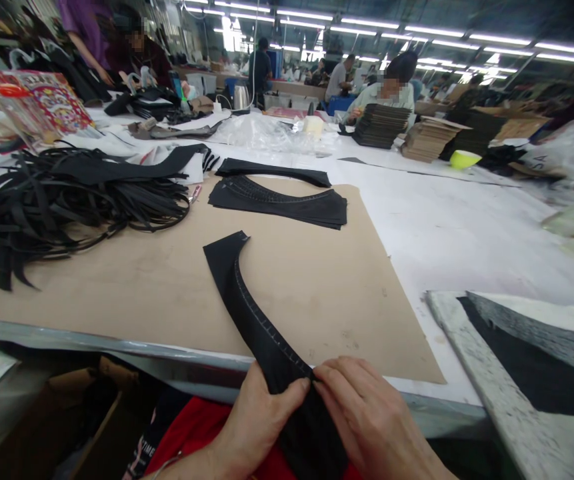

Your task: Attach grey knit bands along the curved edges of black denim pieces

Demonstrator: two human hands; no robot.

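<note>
1. the bare left hand (257,417) is gripping a long, curved black fabric panel (249,317) with white marks along its inner edge; its thumb is pressing on top and its fingers are wrapping underneath, closed on the cloth.
2. the bare right hand (367,403) is pinching that marked edge just beside the left thumb, its fingertips drawn together on the fabric.
3. the panel is stretching from the person's lap, past the table's near edge, out over a flat brown sheet (327,287).
4. a pile of similar curved black fabric panels (277,203) is lying toward the sheet's far edge.
5. a tangled heap of thin black strips (77,200) is lying to the left.
6. a co-worker in a pale shirt (401,97) is working farther back.
</note>
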